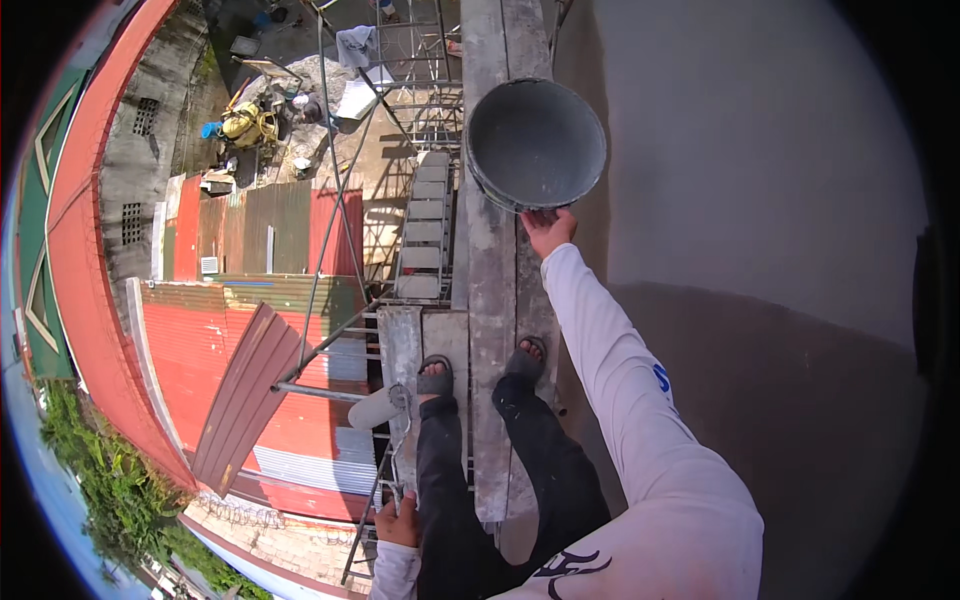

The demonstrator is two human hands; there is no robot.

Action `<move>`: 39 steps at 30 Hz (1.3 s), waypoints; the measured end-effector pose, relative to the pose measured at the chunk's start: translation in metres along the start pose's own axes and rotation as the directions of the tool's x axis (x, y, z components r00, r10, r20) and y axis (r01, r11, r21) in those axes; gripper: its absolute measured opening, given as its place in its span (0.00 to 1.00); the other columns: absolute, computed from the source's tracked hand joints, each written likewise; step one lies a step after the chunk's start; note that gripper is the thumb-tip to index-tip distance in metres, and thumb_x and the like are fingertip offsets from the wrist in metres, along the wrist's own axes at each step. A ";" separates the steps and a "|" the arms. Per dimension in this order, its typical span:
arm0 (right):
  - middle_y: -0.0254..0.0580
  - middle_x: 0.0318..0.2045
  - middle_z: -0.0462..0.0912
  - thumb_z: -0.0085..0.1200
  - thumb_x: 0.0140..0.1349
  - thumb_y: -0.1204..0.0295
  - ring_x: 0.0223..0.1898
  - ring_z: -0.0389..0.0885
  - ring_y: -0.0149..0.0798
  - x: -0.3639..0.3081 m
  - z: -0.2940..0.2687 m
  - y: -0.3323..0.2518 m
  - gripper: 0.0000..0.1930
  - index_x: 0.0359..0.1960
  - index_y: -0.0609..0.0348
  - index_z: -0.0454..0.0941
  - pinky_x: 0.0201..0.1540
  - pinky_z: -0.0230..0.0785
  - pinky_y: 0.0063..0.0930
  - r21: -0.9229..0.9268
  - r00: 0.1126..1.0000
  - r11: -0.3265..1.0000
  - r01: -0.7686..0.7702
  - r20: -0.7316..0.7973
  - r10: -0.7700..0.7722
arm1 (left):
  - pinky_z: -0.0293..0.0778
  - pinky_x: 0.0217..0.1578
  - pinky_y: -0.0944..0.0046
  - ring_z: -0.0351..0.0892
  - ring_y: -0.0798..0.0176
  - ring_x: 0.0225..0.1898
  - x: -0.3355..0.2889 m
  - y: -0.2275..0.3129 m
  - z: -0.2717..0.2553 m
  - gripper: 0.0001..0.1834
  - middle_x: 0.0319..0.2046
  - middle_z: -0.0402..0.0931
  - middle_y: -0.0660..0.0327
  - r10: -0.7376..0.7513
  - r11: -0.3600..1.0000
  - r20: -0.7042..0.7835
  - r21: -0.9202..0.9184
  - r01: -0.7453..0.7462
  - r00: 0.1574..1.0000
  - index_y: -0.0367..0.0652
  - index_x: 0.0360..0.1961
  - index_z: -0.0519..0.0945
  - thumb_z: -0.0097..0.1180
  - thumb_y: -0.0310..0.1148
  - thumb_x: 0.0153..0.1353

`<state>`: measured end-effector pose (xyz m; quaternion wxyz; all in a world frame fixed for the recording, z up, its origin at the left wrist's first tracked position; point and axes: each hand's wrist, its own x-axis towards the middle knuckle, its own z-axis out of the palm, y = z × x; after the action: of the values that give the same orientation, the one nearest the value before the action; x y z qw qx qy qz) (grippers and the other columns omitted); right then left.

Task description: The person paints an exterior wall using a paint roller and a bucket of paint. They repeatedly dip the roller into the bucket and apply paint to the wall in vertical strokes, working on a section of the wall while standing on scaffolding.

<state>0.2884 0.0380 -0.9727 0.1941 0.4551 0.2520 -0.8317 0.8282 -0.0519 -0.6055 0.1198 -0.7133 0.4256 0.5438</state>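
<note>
My right arm, in a white sleeve, stretches ahead. Its hand (548, 229) grips the near rim of a dark round bucket (585, 150), its mouth facing up, above the scaffold planks. Grey residue coats the inside of this bucket. Down at the lower left, my left hand (398, 521) is closed around the handle of a paint roller (376, 408). The roller's grey sleeve hangs out past the plank edge, beside my left foot. Both feet, in dark sandals, stand on the planks.
Long wooden planks (490, 290) form a narrow walkway high above the ground. A smooth grey wall (750, 160) rises along the right. On the left are scaffold pipes (330, 391), a ladder-like frame with steps (425, 230), rusty red roofing sheets (190, 350) and a yellow mixer (243, 122) far below.
</note>
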 end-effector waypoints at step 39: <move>0.64 0.75 0.58 0.64 0.58 0.41 0.68 0.68 0.66 -0.550 -0.260 0.047 0.55 0.79 0.55 0.49 0.66 0.65 0.62 -0.667 0.821 -0.628 -0.401 -0.565 0.076 | 0.73 0.25 0.55 0.80 0.56 0.20 0.167 0.207 0.325 0.34 0.18 0.78 0.55 0.318 0.402 0.599 0.617 -0.677 0.735 0.30 0.36 0.85 0.49 0.57 0.73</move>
<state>0.7662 0.2069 -0.6331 0.6833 0.1755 0.7078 -0.0358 0.4644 -0.0517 -0.8153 0.3389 -0.2885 0.7871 0.4271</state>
